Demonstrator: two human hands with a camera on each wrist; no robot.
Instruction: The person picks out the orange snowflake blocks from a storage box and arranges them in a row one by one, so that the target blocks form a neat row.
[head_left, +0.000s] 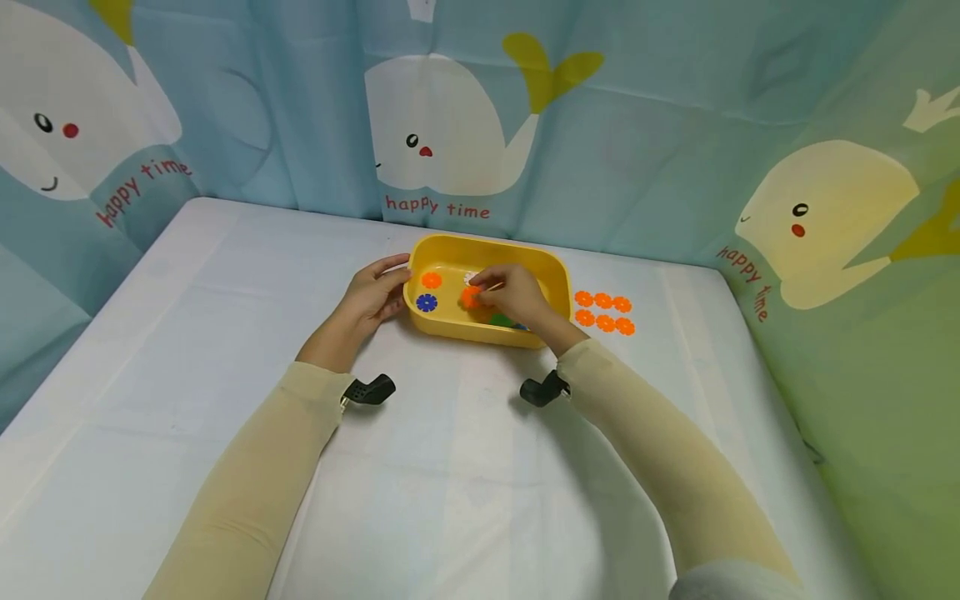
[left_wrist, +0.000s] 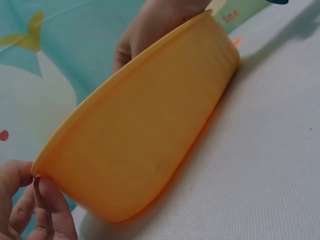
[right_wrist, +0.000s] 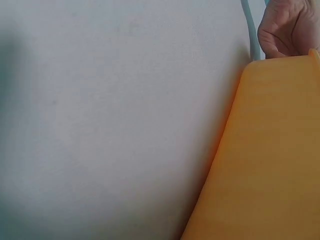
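A yellow plastic tub (head_left: pixel 480 332) stands on the white-covered table. My left hand (head_left: pixel 372 293) holds its left end, and the left wrist view shows thumb and fingers pinching the rim (left_wrist: pixel 80 111). Inside the tub, my right hand (head_left: pixel 516 293) pinches an orange snowflake disc (head_left: pixel 469 298) between thumb and fingers. Another orange disc (head_left: pixel 431 281) and a blue disc (head_left: pixel 426 302) lie at the tub's left side. A white disc (head_left: pixel 469 277) and a green disc (head_left: pixel 502 320) are partly covered by the right hand. The tub wall hides the discs in both wrist views.
Right of the tub, several orange discs (head_left: pixel 603 301) lie flat on the table (head_left: pixel 450 467) in two rows. A blue curtain (head_left: pixel 637 150) with whale prints hangs behind the table's far edge. Black wrist cameras (head_left: pixel 371 389) jut from both sleeves.
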